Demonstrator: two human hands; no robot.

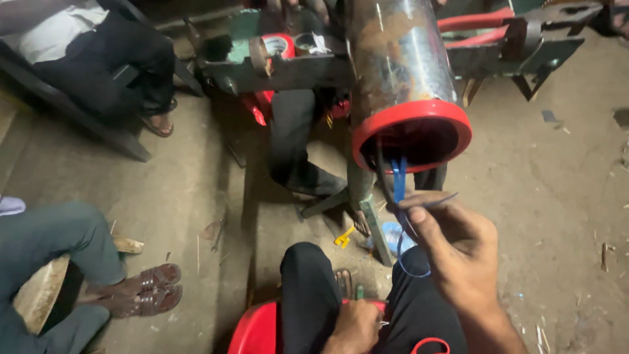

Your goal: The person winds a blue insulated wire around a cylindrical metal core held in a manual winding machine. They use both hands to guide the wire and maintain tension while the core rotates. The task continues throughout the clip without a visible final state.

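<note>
Head-worn view, steeply downward, close

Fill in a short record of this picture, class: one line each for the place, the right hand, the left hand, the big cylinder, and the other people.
place: dirt floor of a workshop, seen from above
right hand: raised, pinching blue and dark wires that run out of the cylinder
left hand: low on the lap, by the red stool
cylinder: rusty metal, red rim, open end towards the camera
other people: legs and sandals at left
</note>
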